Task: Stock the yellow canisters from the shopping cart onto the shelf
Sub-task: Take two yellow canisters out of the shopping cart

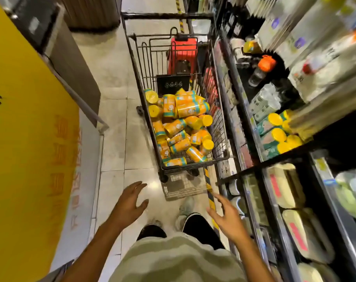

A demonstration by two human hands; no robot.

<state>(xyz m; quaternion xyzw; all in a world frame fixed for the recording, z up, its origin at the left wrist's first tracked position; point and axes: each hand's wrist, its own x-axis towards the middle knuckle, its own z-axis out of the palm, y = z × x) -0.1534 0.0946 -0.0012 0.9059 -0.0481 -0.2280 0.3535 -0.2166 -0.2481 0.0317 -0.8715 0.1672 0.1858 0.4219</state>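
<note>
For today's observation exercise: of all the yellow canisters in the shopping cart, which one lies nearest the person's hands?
The canister lying on its side along the cart's near edge, at the bottom of the pile, lid pointing left. The others lie farther up the cart.

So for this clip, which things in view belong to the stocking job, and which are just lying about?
Belongs to the job:
yellow canisters heaped in the shopping cart
shelf, some canisters already on it
left hand and right hand, both empty

Just lying about:
red stool behind the cart
orange-capped bottle
yellow sign
</note>
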